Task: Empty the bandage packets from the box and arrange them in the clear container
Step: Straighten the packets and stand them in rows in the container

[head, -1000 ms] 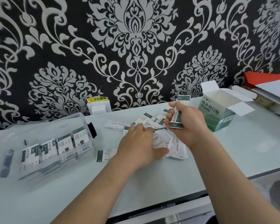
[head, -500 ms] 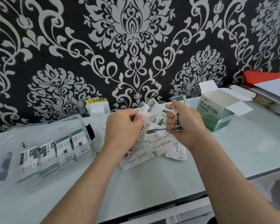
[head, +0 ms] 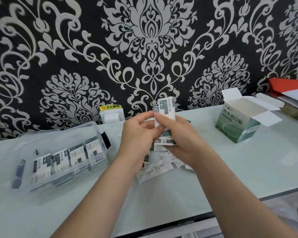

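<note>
In the head view, a small stack of white and dark-green paper bandage packets [head: 167,109] was gripped upright in the right hand [head: 179,140], whose fingers and thumb were curled round its lower half. The stack's left edge was pinched by the curled fingertips of the left hand [head: 138,134]. Both hands were held just above a loose heap of the same flat packets [head: 153,170], scattered on the pale, glossy tabletop [head: 248,169].

The green and white cardboard box [head: 237,124] was seen standing well apart to the right with its flaps open. What could be seen of its inside looked empty. The clear plastic container [head: 58,160] was placed to the left, with a row of packets [head: 67,157] already stood on edge inside it.

The step in hand was judged to be gathering and squaring loose packets into a bundle, with the emptying done and the arranging partly done. For the next move, the edges would need to be evened. The bundle would then have to be carried left and set down beside the row without the thin packets being fanned out or dropped.

The wall behind was covered by black wallpaper with a silver damask pattern. A white socket cover with a yellow warning label [head: 112,115] was fixed at the tabletop's back edge, and a red folder [head: 286,85] was lying on papers at the far right
</note>
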Demonstrator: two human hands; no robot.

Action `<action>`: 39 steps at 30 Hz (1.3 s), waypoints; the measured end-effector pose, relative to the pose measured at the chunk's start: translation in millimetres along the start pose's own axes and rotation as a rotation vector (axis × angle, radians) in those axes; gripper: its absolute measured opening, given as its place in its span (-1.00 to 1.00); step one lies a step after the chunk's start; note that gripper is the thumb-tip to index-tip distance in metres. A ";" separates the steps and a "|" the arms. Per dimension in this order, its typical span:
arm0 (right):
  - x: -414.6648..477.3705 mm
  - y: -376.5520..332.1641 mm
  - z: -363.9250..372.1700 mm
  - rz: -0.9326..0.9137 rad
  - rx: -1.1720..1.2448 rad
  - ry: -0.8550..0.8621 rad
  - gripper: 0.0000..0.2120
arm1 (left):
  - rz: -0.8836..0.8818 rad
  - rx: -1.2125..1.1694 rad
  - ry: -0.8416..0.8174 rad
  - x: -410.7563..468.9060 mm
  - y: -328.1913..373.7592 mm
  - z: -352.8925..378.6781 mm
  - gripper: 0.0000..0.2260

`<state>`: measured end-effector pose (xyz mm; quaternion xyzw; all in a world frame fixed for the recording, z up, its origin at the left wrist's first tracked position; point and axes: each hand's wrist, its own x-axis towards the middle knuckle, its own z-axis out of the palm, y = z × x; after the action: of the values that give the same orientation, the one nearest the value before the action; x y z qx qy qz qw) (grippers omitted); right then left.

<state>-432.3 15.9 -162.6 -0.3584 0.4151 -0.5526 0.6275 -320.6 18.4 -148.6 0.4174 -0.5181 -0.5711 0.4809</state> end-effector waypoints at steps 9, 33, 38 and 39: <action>2.3 1.2 6.3 0.044 -0.142 0.094 -0.83 | 0.439 0.963 -0.183 -1.5 -2.2 -8.8 -0.10; -15.3 -29.0 -4.8 0.116 -0.280 -0.222 -0.65 | 0.267 0.782 -0.196 -3.4 26.4 -32.0 -0.84; -17.0 -28.3 5.4 0.171 -0.261 -0.125 -0.64 | 0.318 0.671 -0.100 -2.5 23.9 -34.3 -0.76; -15.1 -26.9 8.0 0.165 -0.240 -0.087 -0.66 | 0.337 0.672 -0.076 -2.4 24.9 -34.6 -0.78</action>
<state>-436.3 27.2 -133.1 -0.4189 0.4788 -0.4296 0.6409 -283.5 14.2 -127.8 0.4393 -0.7555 -0.2972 0.3846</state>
